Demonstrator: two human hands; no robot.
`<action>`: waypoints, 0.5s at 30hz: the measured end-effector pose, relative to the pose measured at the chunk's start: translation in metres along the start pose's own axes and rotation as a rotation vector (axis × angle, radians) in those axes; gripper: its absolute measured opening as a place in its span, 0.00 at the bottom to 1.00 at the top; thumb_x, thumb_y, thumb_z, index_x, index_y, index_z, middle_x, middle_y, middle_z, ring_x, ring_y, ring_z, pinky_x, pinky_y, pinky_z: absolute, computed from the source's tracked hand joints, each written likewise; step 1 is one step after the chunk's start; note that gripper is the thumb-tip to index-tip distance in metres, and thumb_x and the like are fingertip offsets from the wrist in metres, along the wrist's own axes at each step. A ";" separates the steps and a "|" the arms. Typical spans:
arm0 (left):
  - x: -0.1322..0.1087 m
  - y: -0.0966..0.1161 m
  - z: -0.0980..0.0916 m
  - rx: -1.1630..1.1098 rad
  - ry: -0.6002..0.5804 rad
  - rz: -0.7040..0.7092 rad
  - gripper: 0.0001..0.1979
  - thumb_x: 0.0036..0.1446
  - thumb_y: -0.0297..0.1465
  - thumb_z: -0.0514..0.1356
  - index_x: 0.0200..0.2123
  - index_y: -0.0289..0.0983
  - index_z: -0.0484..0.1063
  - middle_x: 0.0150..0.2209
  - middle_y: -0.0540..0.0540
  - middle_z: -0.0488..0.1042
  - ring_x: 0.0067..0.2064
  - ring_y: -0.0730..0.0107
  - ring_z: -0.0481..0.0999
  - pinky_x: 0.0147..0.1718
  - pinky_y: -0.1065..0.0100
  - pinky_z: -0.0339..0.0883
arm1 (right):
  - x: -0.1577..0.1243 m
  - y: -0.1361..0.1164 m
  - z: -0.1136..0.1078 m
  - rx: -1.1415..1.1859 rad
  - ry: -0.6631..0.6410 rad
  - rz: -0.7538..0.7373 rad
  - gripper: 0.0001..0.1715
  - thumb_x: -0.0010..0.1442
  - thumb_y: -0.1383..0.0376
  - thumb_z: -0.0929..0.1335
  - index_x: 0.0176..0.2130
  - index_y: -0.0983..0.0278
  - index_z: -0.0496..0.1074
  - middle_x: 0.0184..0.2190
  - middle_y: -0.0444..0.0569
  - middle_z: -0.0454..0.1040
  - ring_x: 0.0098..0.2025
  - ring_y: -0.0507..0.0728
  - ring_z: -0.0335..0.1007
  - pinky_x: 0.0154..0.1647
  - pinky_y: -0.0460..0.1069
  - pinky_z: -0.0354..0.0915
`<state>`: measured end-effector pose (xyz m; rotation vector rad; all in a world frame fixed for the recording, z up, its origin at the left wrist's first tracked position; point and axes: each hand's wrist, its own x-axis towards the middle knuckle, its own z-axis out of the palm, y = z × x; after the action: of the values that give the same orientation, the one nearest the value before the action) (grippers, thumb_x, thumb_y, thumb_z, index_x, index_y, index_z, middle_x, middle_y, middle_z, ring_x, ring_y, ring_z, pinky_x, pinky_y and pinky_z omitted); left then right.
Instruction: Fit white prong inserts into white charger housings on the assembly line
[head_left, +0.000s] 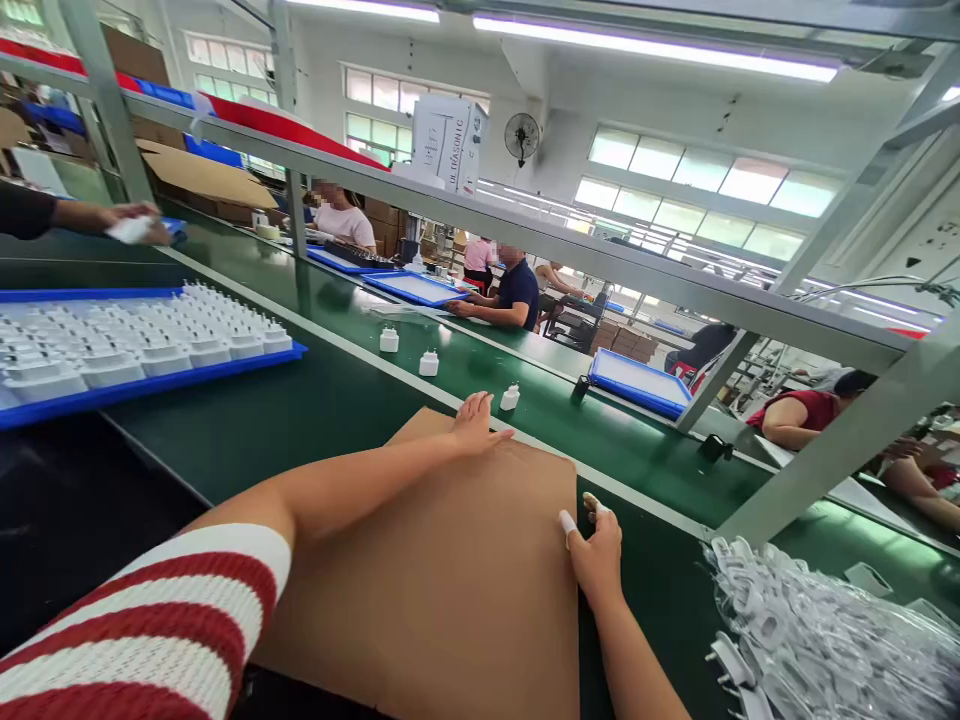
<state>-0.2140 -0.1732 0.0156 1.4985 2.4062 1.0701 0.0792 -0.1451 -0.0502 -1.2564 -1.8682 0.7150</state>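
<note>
A brown cardboard sheet (450, 570) lies at a slant over the green work surface in front of me. Near its far edge, my left hand (475, 425) rests on the cardboard with fingers apart, holding nothing. Beside the right edge is my right hand (595, 545), its thumb and fingers apart and nothing between them. White covers show on its thumb and a fingertip. Beyond the pale rail stand white plug adapters, one (510, 397) just past my left hand, another (428, 363) and a third (388, 340) farther left.
A blue tray (172, 378) full of white adapters lies left. Clear bags of white plastic parts (825, 630) are at lower right. A metal frame (832, 440) slants across the right. A co-worker's hand (139, 222) holds something white at far left. More people sit beyond the line.
</note>
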 end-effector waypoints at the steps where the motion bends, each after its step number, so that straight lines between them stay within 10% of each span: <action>1: -0.017 -0.005 -0.015 -0.023 -0.015 0.011 0.48 0.55 0.59 0.64 0.68 0.32 0.63 0.74 0.29 0.54 0.76 0.41 0.49 0.74 0.48 0.45 | 0.000 0.000 -0.001 -0.006 -0.009 -0.006 0.43 0.55 0.42 0.67 0.60 0.66 0.72 0.55 0.61 0.74 0.62 0.74 0.67 0.64 0.67 0.62; 9: -0.221 -0.087 -0.174 -0.634 -0.363 -0.124 0.25 0.61 0.57 0.62 0.40 0.40 0.83 0.45 0.43 0.84 0.43 0.60 0.81 0.48 0.65 0.75 | -0.004 0.003 -0.008 0.003 -0.014 -0.065 0.44 0.50 0.41 0.67 0.56 0.67 0.75 0.52 0.62 0.75 0.58 0.74 0.70 0.63 0.66 0.66; 12: -0.303 -0.135 -0.182 -0.896 -0.751 -0.092 0.27 0.58 0.56 0.64 0.30 0.36 0.83 0.32 0.39 0.83 0.33 0.57 0.81 0.35 0.63 0.77 | -0.004 0.001 -0.009 0.017 -0.019 -0.070 0.47 0.47 0.39 0.68 0.54 0.68 0.76 0.49 0.62 0.76 0.58 0.74 0.72 0.64 0.67 0.66; 15: -0.350 -0.171 -0.146 -0.770 -0.925 -0.218 0.25 0.54 0.53 0.63 0.29 0.35 0.83 0.31 0.38 0.82 0.34 0.53 0.82 0.33 0.61 0.77 | -0.005 0.000 -0.013 0.051 -0.036 -0.021 0.45 0.43 0.41 0.69 0.52 0.66 0.76 0.50 0.63 0.77 0.57 0.75 0.75 0.61 0.66 0.69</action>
<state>-0.2276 -0.5798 -0.0714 1.0553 1.2684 0.8214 0.0906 -0.1491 -0.0444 -1.1976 -1.8776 0.7738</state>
